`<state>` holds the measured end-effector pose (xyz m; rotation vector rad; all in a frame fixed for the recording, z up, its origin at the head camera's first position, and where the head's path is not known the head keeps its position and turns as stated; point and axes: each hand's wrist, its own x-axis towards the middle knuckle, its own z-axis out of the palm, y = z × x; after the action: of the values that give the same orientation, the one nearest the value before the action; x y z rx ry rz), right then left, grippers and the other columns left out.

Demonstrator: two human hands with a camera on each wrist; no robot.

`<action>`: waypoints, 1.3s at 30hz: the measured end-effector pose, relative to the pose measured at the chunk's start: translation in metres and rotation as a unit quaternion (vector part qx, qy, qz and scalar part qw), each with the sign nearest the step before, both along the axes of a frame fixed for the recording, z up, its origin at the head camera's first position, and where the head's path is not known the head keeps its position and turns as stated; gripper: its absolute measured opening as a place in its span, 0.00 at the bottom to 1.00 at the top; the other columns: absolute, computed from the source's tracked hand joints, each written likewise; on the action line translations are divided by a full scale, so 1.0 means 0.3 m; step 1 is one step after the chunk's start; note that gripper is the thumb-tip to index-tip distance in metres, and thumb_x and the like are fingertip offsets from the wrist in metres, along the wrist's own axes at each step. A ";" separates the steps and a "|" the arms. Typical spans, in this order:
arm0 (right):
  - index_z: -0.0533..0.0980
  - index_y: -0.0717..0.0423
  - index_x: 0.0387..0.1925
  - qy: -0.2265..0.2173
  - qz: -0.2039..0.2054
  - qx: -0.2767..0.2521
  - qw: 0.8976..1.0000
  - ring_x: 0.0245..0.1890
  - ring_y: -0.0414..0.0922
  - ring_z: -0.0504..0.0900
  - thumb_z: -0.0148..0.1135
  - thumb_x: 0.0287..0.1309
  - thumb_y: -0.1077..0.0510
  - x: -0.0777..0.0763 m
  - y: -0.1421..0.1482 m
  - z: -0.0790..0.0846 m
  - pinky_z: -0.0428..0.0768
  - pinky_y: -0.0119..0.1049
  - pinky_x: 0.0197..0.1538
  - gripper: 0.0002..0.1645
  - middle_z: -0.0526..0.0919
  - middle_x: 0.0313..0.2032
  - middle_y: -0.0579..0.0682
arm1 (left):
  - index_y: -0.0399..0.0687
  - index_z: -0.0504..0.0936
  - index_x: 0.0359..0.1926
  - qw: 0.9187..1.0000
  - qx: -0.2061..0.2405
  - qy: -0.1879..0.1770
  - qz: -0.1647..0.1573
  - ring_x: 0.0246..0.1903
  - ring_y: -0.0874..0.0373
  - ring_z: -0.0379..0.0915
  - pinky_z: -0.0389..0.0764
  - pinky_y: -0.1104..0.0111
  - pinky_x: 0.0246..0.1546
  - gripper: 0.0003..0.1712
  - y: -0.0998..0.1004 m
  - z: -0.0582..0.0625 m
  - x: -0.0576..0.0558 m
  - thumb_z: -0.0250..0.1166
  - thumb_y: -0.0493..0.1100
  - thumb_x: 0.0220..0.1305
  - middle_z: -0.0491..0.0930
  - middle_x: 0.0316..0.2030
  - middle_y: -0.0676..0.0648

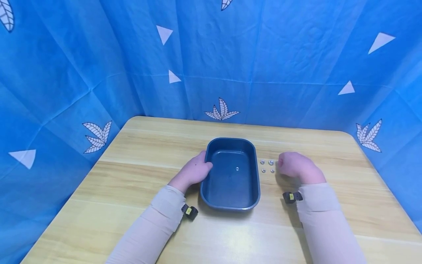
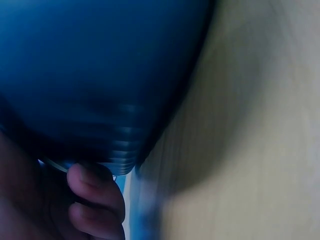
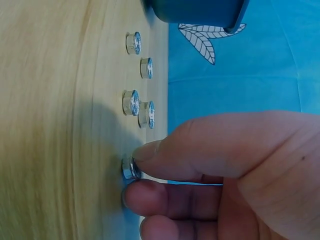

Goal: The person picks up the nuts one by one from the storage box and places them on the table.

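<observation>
A dark blue rectangular plastic bin (image 1: 230,187) stands mid-table, one small shiny metal nut (image 1: 237,169) lying on its floor. My left hand (image 1: 194,168) grips the bin's left rim, thumb over the edge and fingers against the outer wall. To the right of the bin, several more metal nuts (image 3: 131,102) sit in a small group on the table. Beside that group my right hand (image 1: 296,167) pinches another metal nut (image 3: 129,168) between thumb and fingertip, close to the tabletop. In the head view this nut is hidden by the hand.
The wooden table (image 1: 132,176) has rounded far corners. A blue curtain (image 1: 211,55) with white leaf and triangle prints hangs behind it and along both sides. Black wrist cameras sit below each hand.
</observation>
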<state>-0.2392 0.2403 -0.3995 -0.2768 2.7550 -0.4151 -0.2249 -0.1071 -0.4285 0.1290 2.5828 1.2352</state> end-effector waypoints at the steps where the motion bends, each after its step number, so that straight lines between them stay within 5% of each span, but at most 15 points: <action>1: 0.66 0.50 0.22 0.002 0.002 0.001 1.000 0.24 0.47 0.68 0.47 0.67 0.60 -0.001 -0.002 0.001 0.71 0.43 0.32 0.15 0.66 0.20 0.49 | 0.48 0.59 0.76 1.000 0.000 0.000 0.000 0.69 0.43 0.63 0.64 0.40 0.67 0.32 -0.001 -0.001 0.000 0.48 0.50 0.74 0.67 0.71 0.45; 16: 0.75 0.54 0.33 -0.017 -0.013 -0.017 1.000 0.32 0.49 0.74 0.54 0.65 0.60 0.005 0.019 0.034 0.74 0.43 0.35 0.05 0.77 0.32 0.51 | 0.48 0.60 0.75 1.000 0.008 0.008 -0.011 0.69 0.44 0.63 0.63 0.42 0.67 0.32 0.002 0.002 0.000 0.48 0.49 0.75 0.67 0.71 0.46; 25: 0.75 0.52 0.31 0.031 0.009 -0.014 0.999 0.31 0.49 0.75 0.50 0.56 0.64 0.029 0.004 0.087 0.73 0.42 0.32 0.08 0.78 0.31 0.50 | 0.47 0.60 0.75 1.000 0.011 0.012 -0.012 0.68 0.45 0.64 0.64 0.42 0.67 0.32 -0.006 -0.007 -0.001 0.48 0.49 0.74 0.67 0.70 0.45; 39: 0.75 0.51 0.32 0.076 0.040 -0.034 0.996 0.25 0.46 0.73 0.57 0.61 0.58 0.066 -0.045 0.159 0.71 0.41 0.30 0.03 0.76 0.25 0.47 | 0.47 0.59 0.76 1.000 -0.004 0.012 -0.009 0.69 0.44 0.64 0.64 0.42 0.67 0.33 -0.006 -0.011 -0.003 0.48 0.50 0.74 0.67 0.71 0.45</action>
<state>-0.2193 0.2268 -0.3518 -0.4518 2.8687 -0.4854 -0.2257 -0.1088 -0.4319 0.1662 2.6016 1.2246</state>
